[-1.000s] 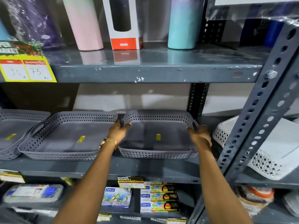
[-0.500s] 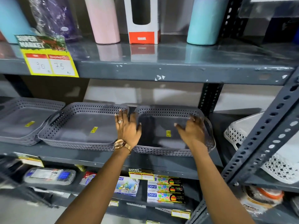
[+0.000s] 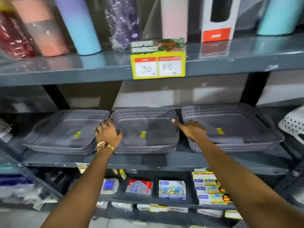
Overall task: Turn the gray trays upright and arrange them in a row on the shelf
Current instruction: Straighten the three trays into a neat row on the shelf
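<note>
Three gray perforated trays stand upright, side by side, on the middle shelf (image 3: 148, 160): a left tray (image 3: 65, 130), a middle tray (image 3: 148, 127) and a right tray (image 3: 233, 122). Each has a small yellow sticker on its floor. My left hand (image 3: 107, 134), with a gold watch on the wrist, rests with spread fingers on the middle tray's left rim, where it meets the left tray. My right hand (image 3: 192, 129) lies over the gap between the middle and right trays, its index finger stretched onto the middle tray's right rim. Neither hand lifts a tray.
A white perforated basket (image 3: 294, 124) sits at the far right of the same shelf. The shelf above carries tall bottles and a yellow price tag (image 3: 158, 63). Small boxed goods (image 3: 171, 189) fill the shelf below. Dark steel uprights stand behind the trays.
Both hands let go of the right tray and moved left to the sides of the middle tray. The view swung left, so all three trays now show.
</note>
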The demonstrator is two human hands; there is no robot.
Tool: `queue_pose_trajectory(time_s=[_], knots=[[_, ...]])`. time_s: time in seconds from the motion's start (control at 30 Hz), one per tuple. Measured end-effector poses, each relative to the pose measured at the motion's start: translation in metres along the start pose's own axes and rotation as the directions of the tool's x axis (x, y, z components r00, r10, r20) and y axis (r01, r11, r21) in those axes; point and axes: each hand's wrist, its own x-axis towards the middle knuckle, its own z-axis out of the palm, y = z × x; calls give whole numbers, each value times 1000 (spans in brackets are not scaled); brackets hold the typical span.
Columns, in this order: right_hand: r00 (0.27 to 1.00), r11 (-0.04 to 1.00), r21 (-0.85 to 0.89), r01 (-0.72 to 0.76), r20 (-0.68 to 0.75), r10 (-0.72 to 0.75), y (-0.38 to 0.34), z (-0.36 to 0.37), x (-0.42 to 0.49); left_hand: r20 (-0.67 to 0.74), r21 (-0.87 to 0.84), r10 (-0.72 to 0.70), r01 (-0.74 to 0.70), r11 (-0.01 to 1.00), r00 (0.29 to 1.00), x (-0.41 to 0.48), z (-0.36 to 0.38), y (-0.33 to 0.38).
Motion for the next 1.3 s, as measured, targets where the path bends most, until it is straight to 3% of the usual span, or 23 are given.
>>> queue_pose_trajectory(time_s=[0.17, 0.3, 0.5, 0.73, 1.0, 1.3], knots=[[995, 997, 13, -75, -63, 76, -13, 25, 3, 150, -101, -153, 169, 980, 977, 23, 7, -52], [985, 996, -4, -90, -146, 88, -18, 39, 4, 271, -183, -105, 159, 970, 957, 40, 20, -68], [979, 988, 90, -126, -152, 139, -24, 41, 23, 241, -276, -44, 112, 955, 969, 47, 31, -66], [973, 978, -91, -186, -157, 171, -38, 33, 36, 241, -233, -11, 69, 970, 971, 67, 29, -52], [936, 919, -239, -313, -243, 255, -48, 44, 29, 333, -196, -151, 225, 954, 931, 67, 29, -39], [913, 906, -239, -350, -304, 272, -39, 53, -13, 358, -157, -176, 245, 957, 917, 34, 23, -39]])
